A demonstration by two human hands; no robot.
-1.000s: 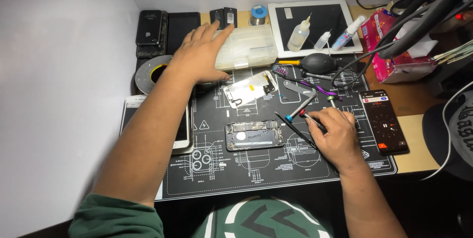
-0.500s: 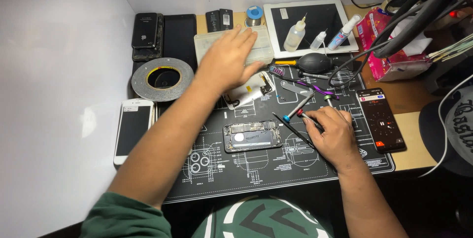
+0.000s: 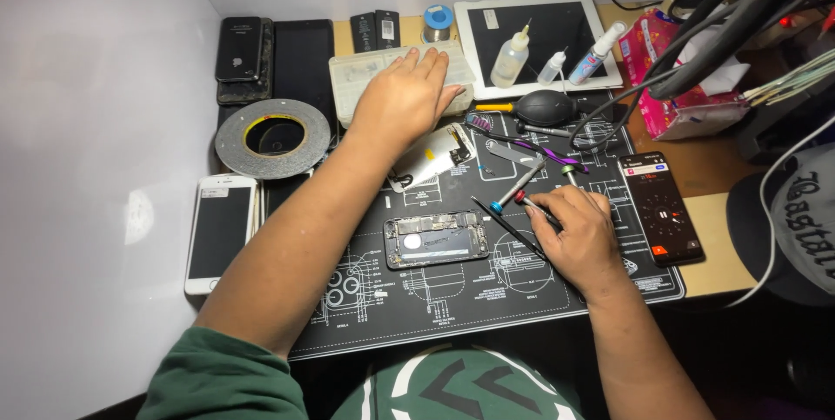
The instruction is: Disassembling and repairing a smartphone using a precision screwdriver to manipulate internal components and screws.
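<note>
My left hand (image 3: 402,100) rests flat, fingers spread, on a clear plastic parts box (image 3: 357,81) at the back of the black work mat (image 3: 452,290). An opened phone body (image 3: 437,239) lies in the mat's middle with its insides showing. A detached screen panel (image 3: 435,157) lies tilted just behind it, partly under my left wrist. My right hand (image 3: 581,230) sits on the mat to the right of the phone, fingers curled around a small screwdriver (image 3: 532,203). A blue-tipped screwdriver (image 3: 515,187) and a thin black probe (image 3: 504,224) lie beside that hand.
A tape roll (image 3: 273,136) and a white phone (image 3: 221,230) lie left of the mat. Dark phones (image 3: 240,56) stack at the back left. A tablet (image 3: 539,42) holds small bottles. A black air blower (image 3: 544,107), tweezers (image 3: 531,149), a lit phone (image 3: 661,208) and cables lie at the right.
My left hand shifted right along the parts box and now lies flat on it. The view moved slightly. My right hand stayed in place with the screwdriver.
</note>
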